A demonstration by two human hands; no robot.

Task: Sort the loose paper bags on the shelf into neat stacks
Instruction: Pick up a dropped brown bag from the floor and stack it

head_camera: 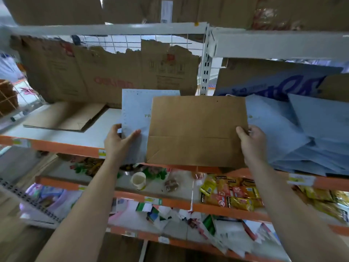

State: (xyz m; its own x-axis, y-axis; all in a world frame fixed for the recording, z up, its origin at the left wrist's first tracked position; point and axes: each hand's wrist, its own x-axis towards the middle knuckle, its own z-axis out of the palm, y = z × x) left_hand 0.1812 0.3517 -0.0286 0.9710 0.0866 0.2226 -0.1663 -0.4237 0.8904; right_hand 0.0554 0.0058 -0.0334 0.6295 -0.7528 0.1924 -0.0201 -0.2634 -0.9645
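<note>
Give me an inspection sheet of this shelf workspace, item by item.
Surface: white shelf board with an orange front edge, partly bare at left.
Job's things: flat brown paper bag held up in front of a pale blue paper bag; low stack of flat brown bags lying at left; untidy heap of pale blue bags at right.
Clutter: torn brown cardboard sheet standing at the back.
Hands: left hand grips the pale blue bag; right hand grips the brown bag's right edge.
Cables: nothing seen.
Surroundings: paper cup and yellow and red snack packets on the shelf below; cardboard boxes above.
</note>
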